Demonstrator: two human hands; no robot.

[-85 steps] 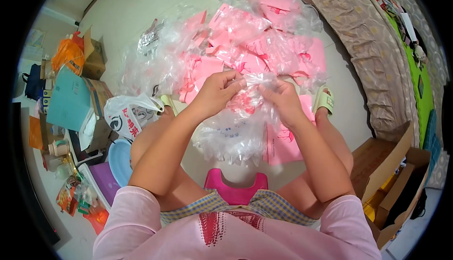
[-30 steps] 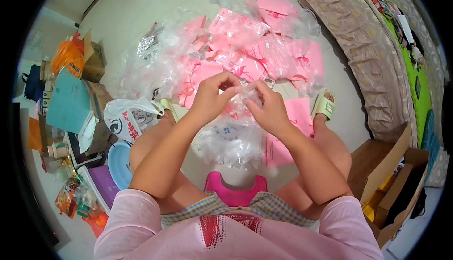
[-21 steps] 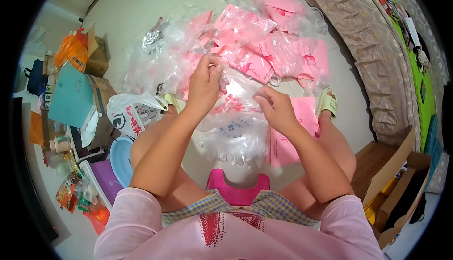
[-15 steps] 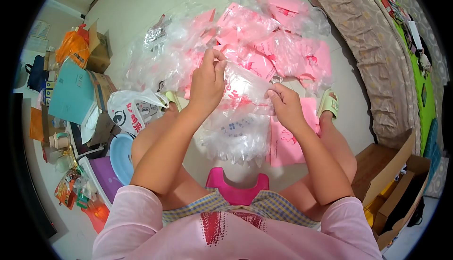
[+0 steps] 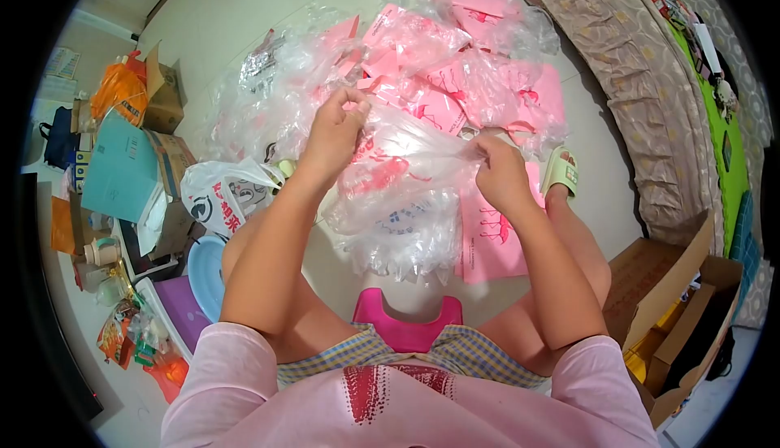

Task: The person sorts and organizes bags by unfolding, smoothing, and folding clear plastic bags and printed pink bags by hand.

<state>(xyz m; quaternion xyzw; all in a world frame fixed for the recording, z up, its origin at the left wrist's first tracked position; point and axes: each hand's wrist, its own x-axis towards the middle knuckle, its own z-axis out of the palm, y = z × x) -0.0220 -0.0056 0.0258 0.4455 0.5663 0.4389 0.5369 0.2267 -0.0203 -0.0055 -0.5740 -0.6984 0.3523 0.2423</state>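
A clear plastic bag (image 5: 390, 160) with red printing is stretched between my two hands. My left hand (image 5: 335, 127) pinches its upper left edge, fingers curled. The right side of the bag is gripped by my right hand (image 5: 497, 170), thumb and fingers closed on it. Beneath the bag lies a stack of clear plastic bags (image 5: 402, 233) with blue marks on the floor. To the right of that stack rests a pink bag (image 5: 494, 237) with a red flamingo print. Beyond my hands spreads a pile of pink bags and crumpled clear plastic (image 5: 422, 66).
On the left are a white printed carrier bag (image 5: 227, 192), a light blue basin (image 5: 206, 277), a teal box (image 5: 122, 164) and an orange bag (image 5: 122, 86). An open cardboard box (image 5: 691, 334) stands at right, below a fabric-draped bed edge (image 5: 609, 82). I sit on a pink stool (image 5: 406, 326).
My left hand has moved left and my right hand slightly right, drawing the clear bag wider between them. The bag now looks looser and more spread out.
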